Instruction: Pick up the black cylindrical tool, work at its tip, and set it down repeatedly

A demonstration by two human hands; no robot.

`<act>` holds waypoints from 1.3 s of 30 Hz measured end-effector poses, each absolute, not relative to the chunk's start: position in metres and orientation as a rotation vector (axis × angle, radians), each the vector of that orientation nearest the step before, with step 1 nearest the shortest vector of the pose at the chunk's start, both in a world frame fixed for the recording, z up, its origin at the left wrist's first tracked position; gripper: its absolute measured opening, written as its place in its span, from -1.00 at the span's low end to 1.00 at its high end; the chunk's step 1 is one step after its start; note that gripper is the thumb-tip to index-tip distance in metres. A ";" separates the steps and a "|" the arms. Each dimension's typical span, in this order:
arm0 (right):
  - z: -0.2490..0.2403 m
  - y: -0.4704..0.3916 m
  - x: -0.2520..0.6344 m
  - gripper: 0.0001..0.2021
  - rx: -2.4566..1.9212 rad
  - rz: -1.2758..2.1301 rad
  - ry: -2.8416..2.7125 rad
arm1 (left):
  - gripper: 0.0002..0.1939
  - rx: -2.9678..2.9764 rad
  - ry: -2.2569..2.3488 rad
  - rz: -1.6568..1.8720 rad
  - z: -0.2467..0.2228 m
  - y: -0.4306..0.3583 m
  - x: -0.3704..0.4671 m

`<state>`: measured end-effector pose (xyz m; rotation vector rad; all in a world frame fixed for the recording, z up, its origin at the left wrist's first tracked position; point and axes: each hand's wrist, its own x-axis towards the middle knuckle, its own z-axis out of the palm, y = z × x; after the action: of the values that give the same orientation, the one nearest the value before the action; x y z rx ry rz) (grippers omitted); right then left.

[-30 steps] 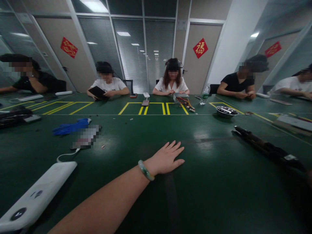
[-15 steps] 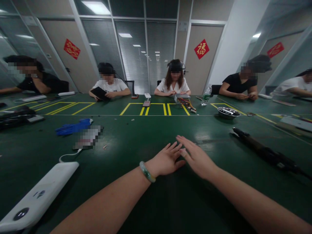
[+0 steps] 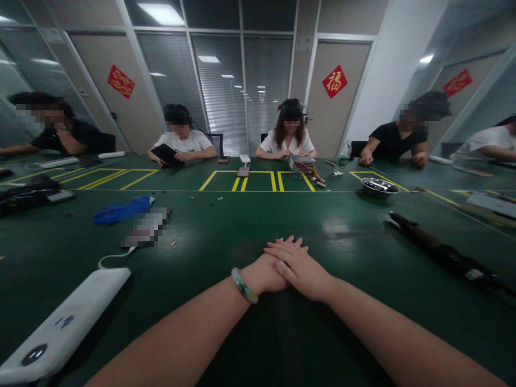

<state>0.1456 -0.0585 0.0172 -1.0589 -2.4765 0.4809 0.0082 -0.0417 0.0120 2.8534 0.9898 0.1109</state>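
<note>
My right hand [image 3: 303, 267] lies across the back of my left hand [image 3: 264, 271], over the green tabletop [image 3: 226, 226]. The right fingers are stretched out flat, with a thin ring on one of them. From beneath it the left fingertips poke out, straight; much of that hand is covered. Neither hand holds an object. A green-and-white bangle [image 3: 244, 286] circles my left wrist. Off to the left are a phone [image 3: 147, 228] with a white cable and a white oblong device [image 3: 68, 322]. An electric screwdriver [image 3: 439, 244], long and black, rests at the right.
A blue glove [image 3: 121, 210] lies at the left, near a black bundle [image 3: 30, 192]. Farther back are a metal bowl [image 3: 379, 186], a plastic bottle [image 3: 342, 158] and a metal box with coloured wires [image 3: 302, 163]. Several people sit along the far side.
My right hand has moved left and down from beside the left fingertips onto the back of my left hand. At the far right, a person in black has moved their hands apart.
</note>
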 end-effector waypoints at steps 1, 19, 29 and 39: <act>0.018 -0.059 0.146 -0.56 -1.063 0.490 -2.487 | -0.40 2.856 0.974 0.127 0.012 -0.041 0.008; -0.002 -0.030 0.509 0.08 -2.699 0.049 -0.719 | -0.39 2.732 0.915 0.264 0.012 -0.033 -0.002; -0.001 -0.033 0.517 -0.23 -2.744 0.043 -0.679 | -0.38 2.733 0.905 0.246 0.013 -0.033 -0.001; 0.026 -0.029 0.395 -0.43 -2.563 0.032 -1.355 | -0.34 2.761 0.923 0.289 0.015 -0.035 0.001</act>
<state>0.3950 -0.0292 0.0258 -2.5634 -1.3549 0.0324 0.0013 -0.0346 0.0150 2.7610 0.9230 0.2889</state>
